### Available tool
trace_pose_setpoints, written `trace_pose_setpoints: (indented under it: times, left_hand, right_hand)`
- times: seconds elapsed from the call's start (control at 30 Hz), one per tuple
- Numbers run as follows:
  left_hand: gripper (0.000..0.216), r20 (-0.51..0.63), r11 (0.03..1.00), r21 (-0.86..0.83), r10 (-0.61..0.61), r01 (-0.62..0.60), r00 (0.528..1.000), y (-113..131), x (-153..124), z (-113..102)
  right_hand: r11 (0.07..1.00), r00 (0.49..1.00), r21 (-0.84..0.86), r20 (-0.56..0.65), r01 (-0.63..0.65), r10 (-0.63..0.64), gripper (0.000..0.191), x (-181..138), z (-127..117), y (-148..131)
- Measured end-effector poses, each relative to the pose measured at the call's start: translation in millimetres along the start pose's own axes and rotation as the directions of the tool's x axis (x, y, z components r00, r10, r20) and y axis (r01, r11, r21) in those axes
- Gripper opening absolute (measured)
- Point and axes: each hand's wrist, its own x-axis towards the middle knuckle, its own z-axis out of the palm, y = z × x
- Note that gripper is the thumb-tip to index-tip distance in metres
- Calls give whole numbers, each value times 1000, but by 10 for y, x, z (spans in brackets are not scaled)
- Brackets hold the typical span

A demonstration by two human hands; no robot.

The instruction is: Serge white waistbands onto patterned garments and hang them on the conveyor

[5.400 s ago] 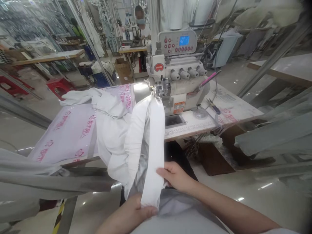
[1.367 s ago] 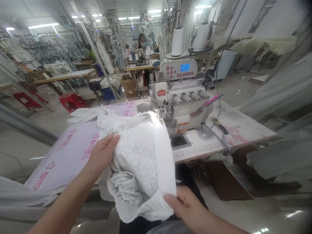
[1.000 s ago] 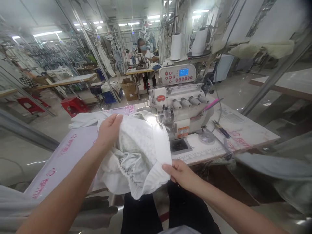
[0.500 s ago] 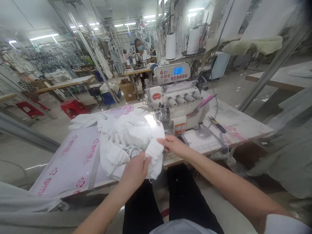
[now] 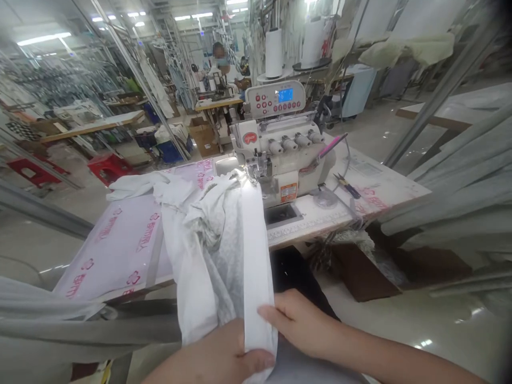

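Observation:
A white garment (image 5: 216, 256) runs from under the needle area of an overlock sewing machine (image 5: 288, 144) down toward my body. Its wide flat band (image 5: 253, 240) is stretched straight between the machine and my hands. My left hand (image 5: 224, 352) grips the band's near end, thumb on top. On the band's right edge, slightly farther up, my right hand (image 5: 296, 322) pinches the cloth between thumb and fingers. The rest of the garment lies bunched to the left on the table.
Purple printed plastic covers the table's left side (image 5: 108, 245). Scissor-like snips (image 5: 347, 185) lie right of the machine. Thread cones (image 5: 274, 53) stand behind it. A person (image 5: 224, 69) sits at another machine farther back. Red stools (image 5: 108, 168) stand at left.
Both hands have moved down toward my body, drawing the bunched band out straight. The view has tilted lower.

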Motion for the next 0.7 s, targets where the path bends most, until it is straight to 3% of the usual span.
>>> trace_pose_setpoints:
  times: [0.1,0.2,0.23,0.27,0.3,0.33,0.37,0.4,0.43,0.47,0.5,0.57,0.63,0.7]
  left_hand:
    - [29,4,1000,-10,11,-11,1000,-22,32,-61]
    - [34,39,990,-143,-2,7,999,-76,97,-291]
    - [37,-48,984,-178,-15,6,999,-112,142,-398]
    - [39,-221,986,-169,-37,-1,975,-154,200,-510]
    - [40,-455,994,-109,-58,9,889,-201,268,-619]
    - [44,-674,998,-12,-53,61,737,-249,340,-718]
    - [52,-816,984,93,-13,154,578,-297,409,-804]
    - [61,-879,946,181,32,270,477,-341,467,-875]
    - [65,-893,895,241,53,375,447,-379,506,-933]
    - [60,-880,848,279,38,451,473,-409,520,-984]
    - [50,-850,818,304,0,489,527,-428,504,-1032]
    - [39,-778,836,280,-91,472,622,-430,389,-1130]
    - [40,-749,934,135,-122,331,651,-385,206,-1237]
    - [40,-769,990,-44,-119,134,628,-311,34,-1334]
  right_hand:
    - [993,999,114,51,12,-18,31,35,-11,32]
    - [958,993,278,72,68,-91,38,103,-18,61]
    - [947,992,308,62,88,-113,40,111,-11,72]
    - [941,991,324,55,97,-121,42,113,-1,82]
    - [939,992,330,48,98,-120,44,110,10,92]
    - [939,992,328,40,99,-119,45,106,19,99]
    - [940,992,326,36,103,-121,46,104,25,103]
    - [940,992,324,34,105,-122,47,105,25,103]
    - [942,992,320,33,105,-121,47,109,20,99]
    - [945,992,311,35,103,-119,48,115,10,92]
    - [949,992,300,39,102,-119,48,121,-4,84]
    - [951,990,288,45,113,-131,47,128,-32,78]
    - [940,982,304,53,155,-179,46,125,-48,98]
    - [921,974,345,71,180,-216,47,123,-51,141]
